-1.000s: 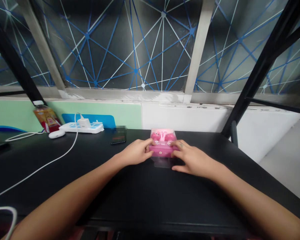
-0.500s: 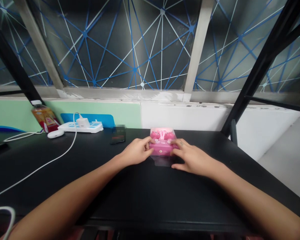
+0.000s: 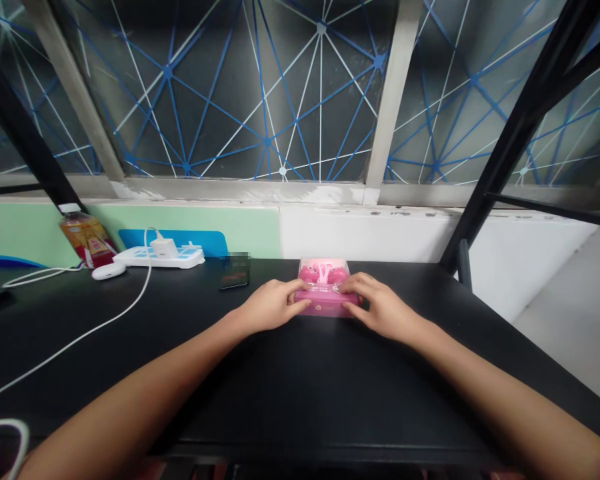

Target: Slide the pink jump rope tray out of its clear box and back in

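Note:
In the middle of the black desk (image 3: 290,393) is a see-through plastic box (image 3: 325,308). Two rounded pink shapes and a pale pink looped strip (image 3: 324,272) show in its far part, and a deeper pink insert with white print fills the near part. My left hand (image 3: 275,305) holds the box's near left corner, fingers on top and thumb against the front. On the opposite corner, my right hand (image 3: 377,305) grips it the same way, fingertips on the top edge, thumb on the front face. The fingers partly cover both sides of the box.
A dark phone-like object (image 3: 235,275) lies left of the box. Farther left are a white power strip (image 3: 185,259) with a plugged-in charger (image 3: 164,249), a white oval case (image 3: 109,271) and a drink bottle (image 3: 87,237). A white cable (image 3: 105,325) crosses the desk's left side.
A clear flap that stuck out in front of the box now lies up against its front. My right thumb has moved up onto the front face, and both hands have closed in on the corners.

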The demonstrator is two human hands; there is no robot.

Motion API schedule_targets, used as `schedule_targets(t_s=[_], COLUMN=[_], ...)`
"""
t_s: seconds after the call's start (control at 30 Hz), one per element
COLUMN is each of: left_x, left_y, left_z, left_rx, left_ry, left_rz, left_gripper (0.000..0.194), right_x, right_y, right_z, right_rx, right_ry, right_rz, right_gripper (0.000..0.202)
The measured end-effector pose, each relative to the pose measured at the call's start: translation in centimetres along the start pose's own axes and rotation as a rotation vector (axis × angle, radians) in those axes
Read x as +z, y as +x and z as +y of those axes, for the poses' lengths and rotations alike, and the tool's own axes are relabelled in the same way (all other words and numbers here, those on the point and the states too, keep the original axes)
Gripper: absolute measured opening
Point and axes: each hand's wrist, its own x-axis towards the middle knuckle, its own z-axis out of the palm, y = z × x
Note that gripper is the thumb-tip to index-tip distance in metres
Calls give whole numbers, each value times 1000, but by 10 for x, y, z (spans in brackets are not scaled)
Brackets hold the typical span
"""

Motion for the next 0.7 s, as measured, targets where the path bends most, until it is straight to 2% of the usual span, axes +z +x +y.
schedule_targets(t_s=[0.13, 0.37, 0.6, 0.7], left_x=[1, -9, -7, -17], left_y=[1, -2, -2, -4], left_z=[-5, -4, -3, 6], left_rx=[17, 60, 54, 47], left_ry=[-5, -52, -41, 52], left_rz=[1, -88, -104, -124], left_gripper=[32, 33, 36, 45], right_x=[4, -2, -1, -12], right_y=[-1, 0, -3, 1], right_z=[4, 3, 2, -4], right_rx=[32, 18, 20, 24], right_ry=[-48, -67, -87, -119], right_rz=[25, -39, -60, -119], right_gripper=[23, 26, 30, 37])
